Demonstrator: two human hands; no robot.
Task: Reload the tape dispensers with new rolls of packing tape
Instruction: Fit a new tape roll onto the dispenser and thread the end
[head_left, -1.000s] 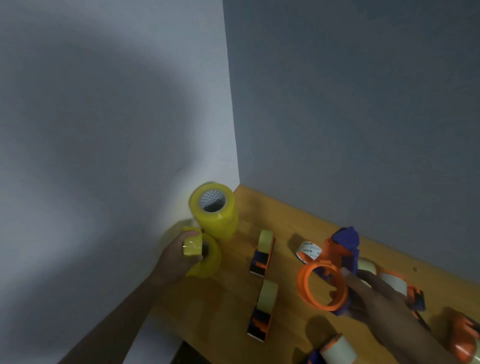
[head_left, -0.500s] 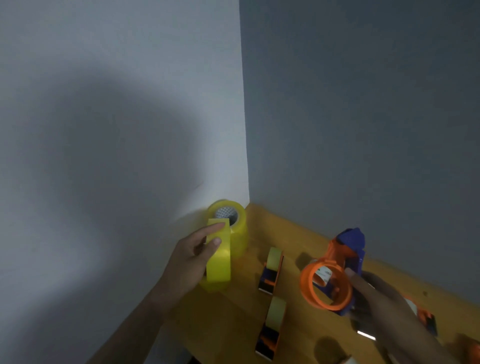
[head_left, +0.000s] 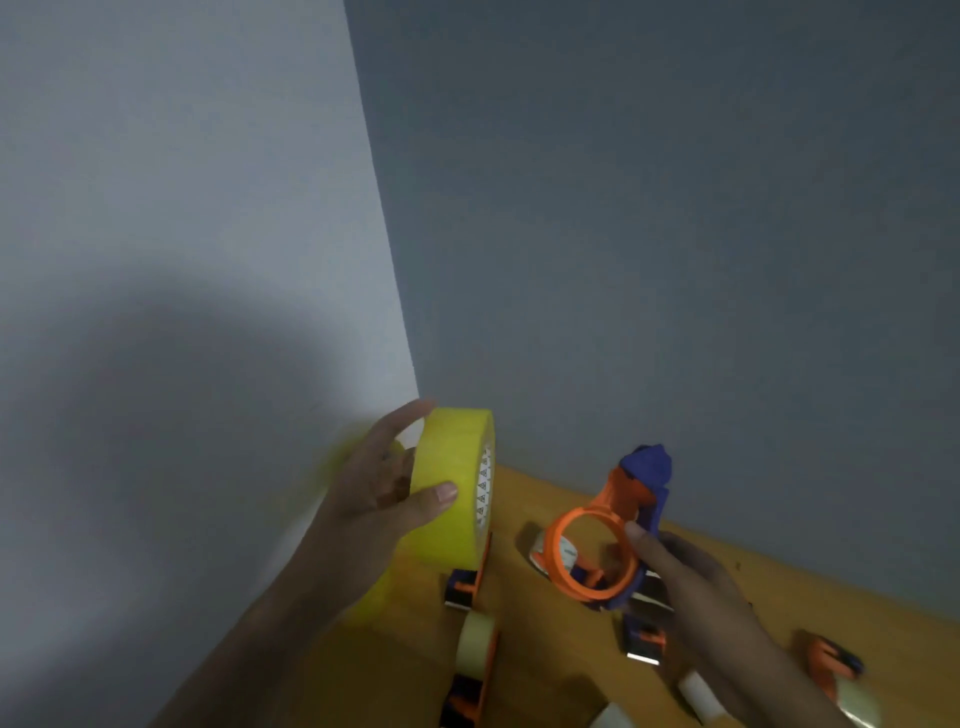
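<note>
Orange-brown wooden table filled the lower right, set into a room corner: pale wall on the left, darker grey wall behind. Light was dim and the near edge blurred.

Nearest, along the bottom edge, lay a loaded dispenser with a pale tape roll and, further right, pale rolls cut off by the frame. Another small orange-and-blue dispenser lay at the right. Little bare wood showed between these pieces; the widest open strip ran along the back wall.

Right hand came in from the lower right, fingers curled round the body of an empty orange-and-blue tape dispenser, its orange hoop tilted towards the camera and held just above the table.

Left hand reached in from the lower left, thumb and fingers clasped across the width of a yellow packing tape roll, held on edge, raised off the table near the corner, core facing right. A further dispenser sat partly hidden below the roll.
</note>
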